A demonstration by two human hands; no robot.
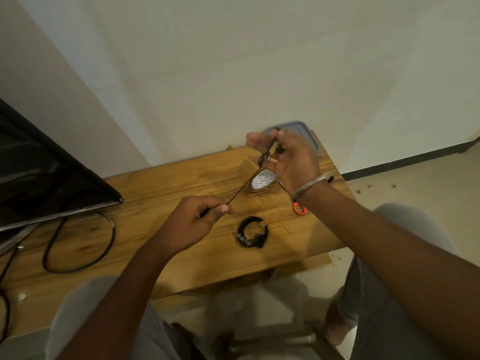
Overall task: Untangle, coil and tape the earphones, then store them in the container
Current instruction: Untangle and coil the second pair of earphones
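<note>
The earphone cord (240, 189) we are working on hangs in the air, pulled taut between our hands and clear of the tabletop (161, 188). Its long axis runs on a diagonal, low and near us at the left hand (200, 219) and higher and farther out at the right hand (291, 158). The left hand pinches the lower end between thumb and fingertips. The right hand has its fingers curled round a bunched part of the cord, and just below that grip a small knot (262, 160) is visible. Dark pieces that may be the earbuds sit inside the right hand's fingers, but we cannot tell for sure.

We judge this set to be at the untangling step, with coiling, taping and storing all left to do. A second set, the coiled earphones (251, 233), lies on the tabletop below and between the hands. It is wound into a ring with a tan strip of tape on it, so it looks finished apart from storing.

The tape roll (262, 180) sits under the taut cord, just below the right hand. An orange scissors handle (300, 209) shows beside the right wrist. The blue-rimmed container (307, 133) stands behind the right hand and is mostly hidden, so we cannot tell whether it is open. Well to the left of the left hand are a dark monitor (46, 172) and a looped black cable (78, 245).
</note>
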